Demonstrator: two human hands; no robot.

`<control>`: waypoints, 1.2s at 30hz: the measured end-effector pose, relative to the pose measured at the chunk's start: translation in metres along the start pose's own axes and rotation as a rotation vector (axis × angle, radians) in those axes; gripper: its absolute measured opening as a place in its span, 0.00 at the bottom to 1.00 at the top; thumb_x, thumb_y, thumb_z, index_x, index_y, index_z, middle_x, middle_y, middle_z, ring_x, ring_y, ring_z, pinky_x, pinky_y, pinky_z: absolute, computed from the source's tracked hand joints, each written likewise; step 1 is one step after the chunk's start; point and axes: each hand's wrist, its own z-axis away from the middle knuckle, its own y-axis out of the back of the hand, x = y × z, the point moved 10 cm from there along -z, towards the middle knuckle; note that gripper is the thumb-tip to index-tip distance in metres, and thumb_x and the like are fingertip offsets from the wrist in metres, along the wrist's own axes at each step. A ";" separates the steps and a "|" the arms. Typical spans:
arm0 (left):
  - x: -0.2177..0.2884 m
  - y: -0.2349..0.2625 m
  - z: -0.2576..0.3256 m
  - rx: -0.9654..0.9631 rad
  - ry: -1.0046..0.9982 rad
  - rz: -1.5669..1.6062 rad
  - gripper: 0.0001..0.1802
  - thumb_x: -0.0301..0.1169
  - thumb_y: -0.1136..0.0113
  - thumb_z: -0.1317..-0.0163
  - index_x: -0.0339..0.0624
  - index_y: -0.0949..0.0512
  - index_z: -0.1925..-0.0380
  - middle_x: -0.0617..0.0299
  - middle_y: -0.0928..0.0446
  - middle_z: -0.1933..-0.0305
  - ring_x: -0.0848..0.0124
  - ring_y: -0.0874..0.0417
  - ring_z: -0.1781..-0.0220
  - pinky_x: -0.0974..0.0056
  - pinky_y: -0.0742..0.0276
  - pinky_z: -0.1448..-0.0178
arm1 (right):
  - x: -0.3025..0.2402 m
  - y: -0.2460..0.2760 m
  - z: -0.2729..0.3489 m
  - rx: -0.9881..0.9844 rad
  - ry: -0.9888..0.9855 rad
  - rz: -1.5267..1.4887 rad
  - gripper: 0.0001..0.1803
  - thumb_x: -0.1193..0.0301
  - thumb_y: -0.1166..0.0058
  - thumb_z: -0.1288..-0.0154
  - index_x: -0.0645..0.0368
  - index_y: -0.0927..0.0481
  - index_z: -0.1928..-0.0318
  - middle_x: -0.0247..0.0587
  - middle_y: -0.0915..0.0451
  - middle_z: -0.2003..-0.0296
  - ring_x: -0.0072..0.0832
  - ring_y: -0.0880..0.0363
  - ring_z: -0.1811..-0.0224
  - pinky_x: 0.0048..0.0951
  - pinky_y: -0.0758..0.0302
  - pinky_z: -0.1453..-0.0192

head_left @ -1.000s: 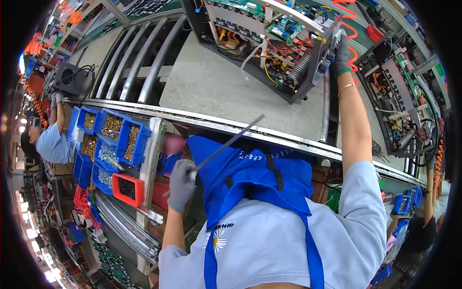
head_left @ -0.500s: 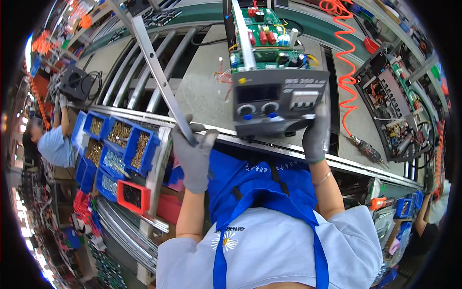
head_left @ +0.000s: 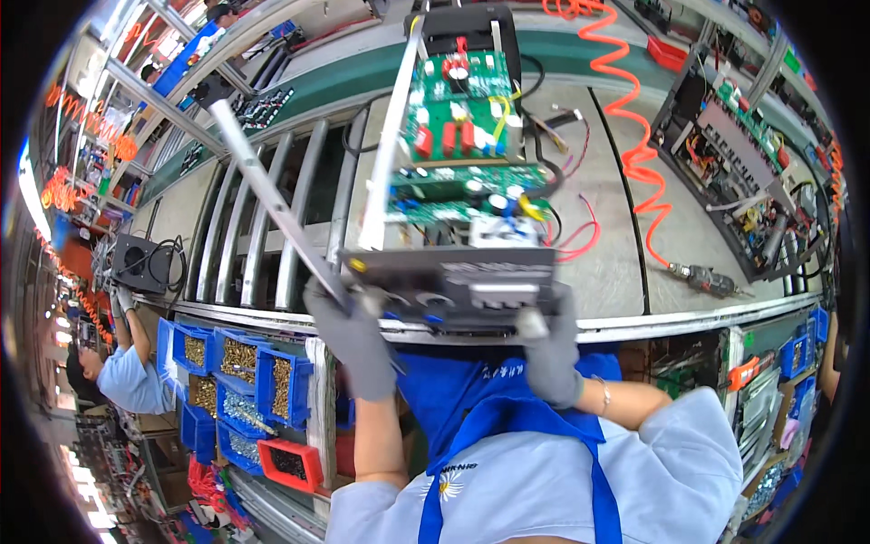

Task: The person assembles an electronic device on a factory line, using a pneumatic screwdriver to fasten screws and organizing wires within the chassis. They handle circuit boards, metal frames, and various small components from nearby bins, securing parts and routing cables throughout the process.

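Note:
My left hand (head_left: 356, 349), in a grey glove, is closed around the lower end of a long pale metal bar (head_left: 267, 190) with holes, which slants up to the left. That hand is also beside the left corner of an uncovered electrical unit's dark front panel (head_left: 435, 269). Two knobs and a light switch block show on the panel. Behind it stand green circuit boards (head_left: 467, 113) with red and blue parts. My right hand (head_left: 550, 354), also gloved, grips the panel's lower right corner; its fingertips are partly hidden behind the panel.
Blue bins (head_left: 288, 385) of screws and a red tray (head_left: 290, 464) sit at the left. A power screwdriver (head_left: 707, 279) on a coiled orange hose (head_left: 625, 109) lies right of the unit. Another open unit (head_left: 739, 177) stands farther right. A co-worker (head_left: 127, 363) is at far left.
The unit has tilted, so its panel shows more edge-on and its boards more fully. My left hand, with the bar, has come to the panel's left corner. The whole view has shifted.

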 end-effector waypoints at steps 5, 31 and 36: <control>-0.010 0.038 -0.087 0.177 -0.133 -0.225 0.22 0.39 0.34 0.38 0.34 0.29 0.54 0.66 0.29 0.68 0.81 0.34 0.73 0.74 0.39 0.73 | 0.009 -0.109 -0.018 -0.391 0.162 0.128 0.29 0.57 0.40 0.40 0.64 0.33 0.48 0.55 0.28 0.58 0.43 0.25 0.56 0.42 0.29 0.50; -0.038 0.043 -0.068 -0.051 -0.137 -0.186 0.42 0.22 0.33 0.51 0.31 0.42 0.35 0.50 0.33 0.40 0.63 0.29 0.41 0.62 0.29 0.39 | -0.034 -0.006 -0.364 -0.096 0.315 0.877 0.27 0.56 0.49 0.41 0.63 0.24 0.49 0.58 0.19 0.56 0.52 0.20 0.53 0.47 0.27 0.44; -0.062 0.092 -0.112 0.170 -0.189 -0.394 0.37 0.22 0.35 0.52 0.30 0.37 0.40 0.50 0.29 0.45 0.62 0.25 0.45 0.61 0.31 0.38 | -0.057 0.027 -0.243 0.020 0.488 1.074 0.18 0.59 0.50 0.38 0.64 0.24 0.62 0.56 0.19 0.63 0.53 0.20 0.57 0.48 0.25 0.52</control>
